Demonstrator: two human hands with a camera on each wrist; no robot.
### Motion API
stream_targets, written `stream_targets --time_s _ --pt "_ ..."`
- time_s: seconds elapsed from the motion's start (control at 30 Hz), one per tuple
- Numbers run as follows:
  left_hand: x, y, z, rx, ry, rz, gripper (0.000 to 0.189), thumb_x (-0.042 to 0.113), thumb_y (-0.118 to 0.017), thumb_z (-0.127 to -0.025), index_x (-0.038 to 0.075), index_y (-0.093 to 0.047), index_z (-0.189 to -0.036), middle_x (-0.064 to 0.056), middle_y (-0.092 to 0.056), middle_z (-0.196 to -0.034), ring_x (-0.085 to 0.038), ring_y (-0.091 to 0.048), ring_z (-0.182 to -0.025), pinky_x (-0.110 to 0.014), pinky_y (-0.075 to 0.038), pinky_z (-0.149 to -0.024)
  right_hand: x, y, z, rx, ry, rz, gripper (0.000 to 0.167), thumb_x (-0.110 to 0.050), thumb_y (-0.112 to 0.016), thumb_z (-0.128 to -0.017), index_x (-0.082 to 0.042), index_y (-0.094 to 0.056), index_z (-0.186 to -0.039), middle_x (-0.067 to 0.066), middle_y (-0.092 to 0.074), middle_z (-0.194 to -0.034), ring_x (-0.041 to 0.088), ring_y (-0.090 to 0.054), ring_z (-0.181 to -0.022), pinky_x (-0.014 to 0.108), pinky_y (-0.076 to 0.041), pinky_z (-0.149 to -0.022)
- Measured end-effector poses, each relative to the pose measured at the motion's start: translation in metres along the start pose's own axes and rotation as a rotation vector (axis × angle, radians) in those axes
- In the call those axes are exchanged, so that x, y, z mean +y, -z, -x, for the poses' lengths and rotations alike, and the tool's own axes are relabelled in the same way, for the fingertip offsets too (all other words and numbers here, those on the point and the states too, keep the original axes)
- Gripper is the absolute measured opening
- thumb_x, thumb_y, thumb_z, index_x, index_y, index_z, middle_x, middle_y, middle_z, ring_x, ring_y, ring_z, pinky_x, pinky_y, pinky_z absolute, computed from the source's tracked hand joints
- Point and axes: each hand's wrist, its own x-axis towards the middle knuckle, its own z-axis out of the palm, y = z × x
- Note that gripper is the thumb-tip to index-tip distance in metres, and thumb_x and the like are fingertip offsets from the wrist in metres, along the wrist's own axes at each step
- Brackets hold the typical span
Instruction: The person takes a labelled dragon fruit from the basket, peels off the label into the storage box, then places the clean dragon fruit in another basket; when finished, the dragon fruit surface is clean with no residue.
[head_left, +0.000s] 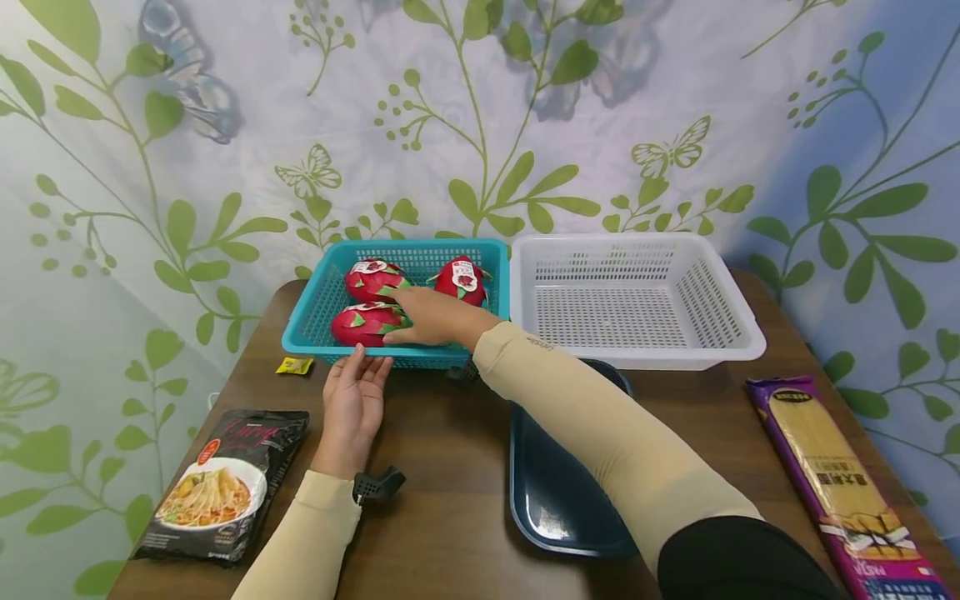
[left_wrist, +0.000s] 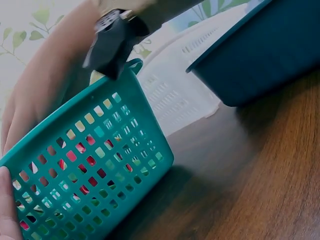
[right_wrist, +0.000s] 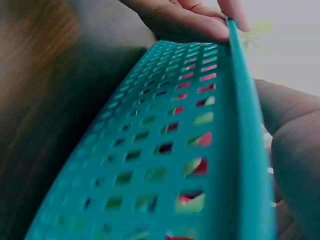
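Note:
Two red dragon fruits, the rear one (head_left: pixel 371 283) and the front one (head_left: pixel 363 327), lie one behind the other at the left of a teal basket (head_left: pixel 300 329). A third dragon fruit (head_left: pixel 461 279) sits toward the basket's back right. Reaching over the front rim, my right hand (head_left: pixel 431 317) has its thumb by the front fruit's leafy end and its fingers beside the rear fruit. My left hand (head_left: pixel 356 404) is palm up outside the basket, fingertips at the front rim. In the left wrist view, fingers (left_wrist: pixel 7 210) lie against the basket's perforated wall.
A white basket (head_left: pixel 637 358) stands right of the teal one. My right forearm crosses a dark blue tray (head_left: pixel 573 508). A black curry noodle packet (head_left: pixel 217 492) and a small yellow packet (head_left: pixel 294 366) lie left; a purple pasta pack (head_left: pixel 832 475) lies right.

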Motion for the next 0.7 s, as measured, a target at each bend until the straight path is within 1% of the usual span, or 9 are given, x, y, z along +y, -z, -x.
stream_targets --time_s 0.1,0.2,0.3,0.4,0.53,0.63,0.7 --pt "0.000 -0.001 0.000 0.007 0.002 0.014 0.022 0.014 -0.064 -0.107 0.004 -0.049 -0.119 -0.014 -0.062 -0.105 -0.022 -0.067 -0.090 -0.039 -0.056 -0.095 -0.001 -0.006 -0.011 0.000 -0.036 -0.038 0.089 -0.051 -0.072 -0.098 -0.005 -0.032 -0.163 0.011 -0.045 -0.159 0.026 -0.042 -0.144 0.040 -0.043 -0.113" --pt "-0.001 -0.001 -0.001 0.009 0.002 0.013 0.023 0.014 -0.065 -0.107 0.004 -0.049 -0.119 -0.014 -0.062 -0.105 -0.022 -0.068 -0.089 -0.040 -0.056 -0.095 -0.002 -0.014 -0.020 0.013 -0.094 -0.049 0.083 -0.051 -0.069 -0.100 -0.003 -0.037 -0.160 0.011 -0.051 -0.154 0.026 -0.048 -0.138 0.038 -0.046 -0.110" --pt "-0.002 -0.001 -0.001 0.000 0.002 0.005 0.024 0.014 -0.065 -0.107 0.004 -0.048 -0.121 -0.014 -0.061 -0.106 -0.022 -0.067 -0.090 -0.040 -0.056 -0.096 -0.003 -0.021 -0.027 0.016 -0.152 -0.065 0.081 -0.053 -0.066 -0.102 -0.001 -0.039 -0.158 0.013 -0.054 -0.151 0.026 -0.052 -0.134 0.040 -0.047 -0.109" --pt "-0.003 -0.001 -0.002 -0.016 -0.001 0.010 0.025 0.013 -0.065 -0.106 0.004 -0.047 -0.121 -0.015 -0.060 -0.107 -0.022 -0.067 -0.091 -0.040 -0.055 -0.096 -0.004 -0.026 -0.034 -0.004 -0.199 -0.078 0.085 -0.059 -0.063 -0.101 -0.001 -0.039 -0.158 0.011 -0.055 -0.151 0.024 -0.054 -0.132 0.038 -0.047 -0.109" --pt "-0.003 -0.001 -0.002 -0.022 -0.010 0.016 0.024 0.012 -0.065 -0.106 0.003 -0.046 -0.119 -0.015 -0.059 -0.107 -0.023 -0.066 -0.091 -0.039 -0.056 -0.096 -0.006 -0.031 -0.043 -0.017 -0.262 -0.127 0.096 -0.069 -0.058 -0.098 -0.002 -0.032 -0.162 0.010 -0.049 -0.156 0.024 -0.051 -0.136 0.036 -0.045 -0.110" --pt "-0.002 -0.001 -0.002 -0.022 -0.019 0.015 0.023 0.011 -0.064 -0.107 0.003 -0.046 -0.118 -0.015 -0.059 -0.106 -0.023 -0.066 -0.090 -0.039 -0.056 -0.095 -0.008 -0.032 -0.047 -0.006 -0.292 -0.181 0.101 -0.070 -0.058 -0.097 -0.002 -0.027 -0.164 0.011 -0.045 -0.160 0.026 -0.048 -0.139 0.037 -0.043 -0.111" --pt "-0.001 0.000 -0.003 -0.024 -0.016 0.025 0.023 0.011 -0.064 -0.107 0.003 -0.046 -0.119 -0.015 -0.059 -0.106 -0.023 -0.066 -0.090 -0.039 -0.056 -0.096 -0.010 -0.032 -0.049 0.004 -0.300 -0.199 0.102 -0.070 -0.061 -0.096 -0.002 -0.028 -0.164 0.011 -0.046 -0.159 0.026 -0.049 -0.139 0.037 -0.044 -0.111"
